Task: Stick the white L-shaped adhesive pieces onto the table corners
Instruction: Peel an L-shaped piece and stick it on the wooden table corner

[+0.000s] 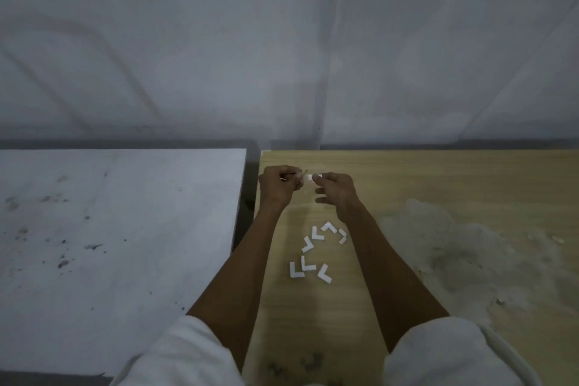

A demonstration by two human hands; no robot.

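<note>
Several white L-shaped adhesive pieces (315,252) lie loose on the wooden table (438,185), between my forearms. My right hand (336,193) pinches one white L-shaped piece (313,178) with thumb and forefinger above the table's far left part. My left hand (277,186) is curled just left of it and pinches a thin pale strip (303,175) that meets the piece. The table's far left corner (263,152) lies a little beyond my left hand.
A grey-white table (125,229) with dark stains stands to the left, parted from the wooden one by a narrow dark gap (246,216). A pale dusty patch (463,260) covers the wooden top at right. A grey wall stands close behind both tables.
</note>
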